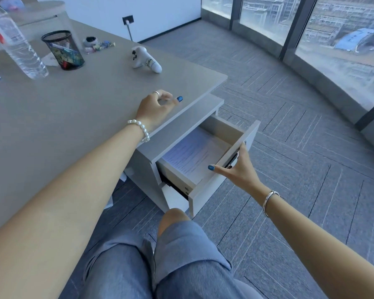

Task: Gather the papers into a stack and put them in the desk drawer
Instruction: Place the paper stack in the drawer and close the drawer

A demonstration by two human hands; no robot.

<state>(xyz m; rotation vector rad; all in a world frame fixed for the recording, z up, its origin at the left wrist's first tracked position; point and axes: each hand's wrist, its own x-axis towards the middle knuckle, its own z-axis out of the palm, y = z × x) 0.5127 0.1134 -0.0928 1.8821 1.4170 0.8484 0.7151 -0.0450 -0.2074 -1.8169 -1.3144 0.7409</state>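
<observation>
The stack of printed papers [192, 157] lies flat inside the top drawer [222, 130] of a grey pedestal beside the desk; the drawer is pulled out. My right hand [238, 169] grips the drawer's front panel, thumb on the inside, fingers over the outer face by the dark handle. My left hand [154, 107] rests on the desk's right edge [188, 104], fingers loosely curled, nothing held.
On the desk stand a clear water bottle [15, 42], a black mesh pen cup [63, 50], a white controller [146, 59] and small trinkets [96, 44]. My knees in jeans [177, 244] sit just below the drawer. Grey carpet and curved windows lie to the right.
</observation>
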